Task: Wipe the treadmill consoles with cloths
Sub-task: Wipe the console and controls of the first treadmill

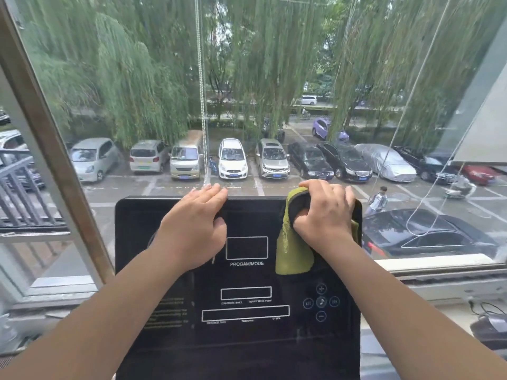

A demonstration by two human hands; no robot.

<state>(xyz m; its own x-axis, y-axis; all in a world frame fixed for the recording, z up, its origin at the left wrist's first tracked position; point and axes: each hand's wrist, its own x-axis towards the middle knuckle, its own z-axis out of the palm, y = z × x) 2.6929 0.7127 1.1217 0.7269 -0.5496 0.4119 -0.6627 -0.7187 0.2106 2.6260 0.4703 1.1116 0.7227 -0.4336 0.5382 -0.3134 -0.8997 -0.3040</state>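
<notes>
A black treadmill console (241,333) with white outlined display boxes and round buttons fills the lower middle of the head view. My left hand (196,223) rests on its upper part, fingers hooked over the top edge. My right hand (325,212) grips a yellow-green cloth (293,253) against the console's top right corner, fingers curled over the edge. The cloth hangs down below my palm and covers part of the panel.
A large window stands directly behind the console, with a bead chain (203,105) hanging just beyond my left hand. A white sill (439,266) runs to the right. Dark cables and an object (488,325) lie at lower right. A window frame (55,160) slants at left.
</notes>
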